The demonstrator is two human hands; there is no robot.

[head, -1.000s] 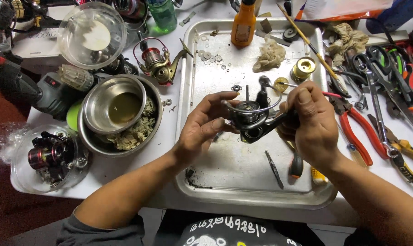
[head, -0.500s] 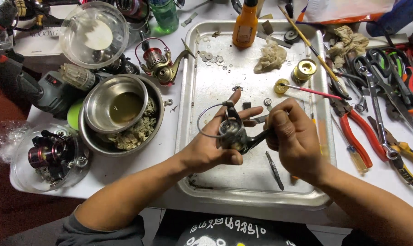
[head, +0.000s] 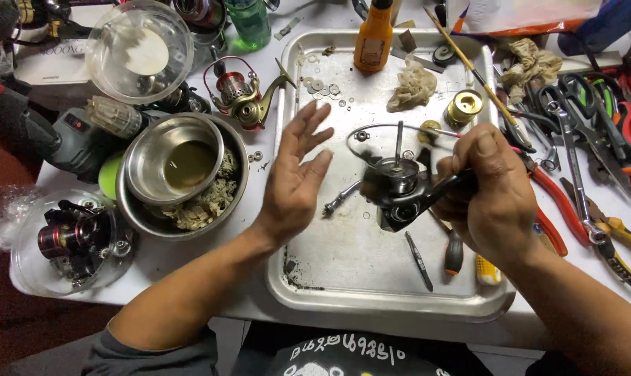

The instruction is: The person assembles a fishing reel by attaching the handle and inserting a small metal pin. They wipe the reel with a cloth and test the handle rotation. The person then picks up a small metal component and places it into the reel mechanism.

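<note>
My right hand (head: 493, 191) grips a black fishing reel body (head: 399, 191) by its stem, above a metal tray (head: 371, 296). The reel's shaft points up and its wire bail (head: 371, 132) arcs toward the far side. My left hand (head: 298, 177) hovers just left of the reel, palm open, fingers spread, holding nothing. A small metal part (head: 340, 198) lies on the tray between the left hand and the reel. Near the tray's front right edge lie tweezers (head: 420, 261) and a screwdriver (head: 455, 254).
Nested steel bowls (head: 180, 174) sit left of the tray, beside a gold-and-red reel (head: 242, 97) and a clear dish holding a dark reel (head: 72, 240). An orange bottle (head: 375, 35), crumpled rag (head: 413, 83) and brass spool (head: 464, 106) are at the tray's far end. Pliers and scissors (head: 594, 139) crowd the right.
My left hand has let go of the reel and opened, drawing back to the left. My right hand now holds the reel alone and has turned it.
</note>
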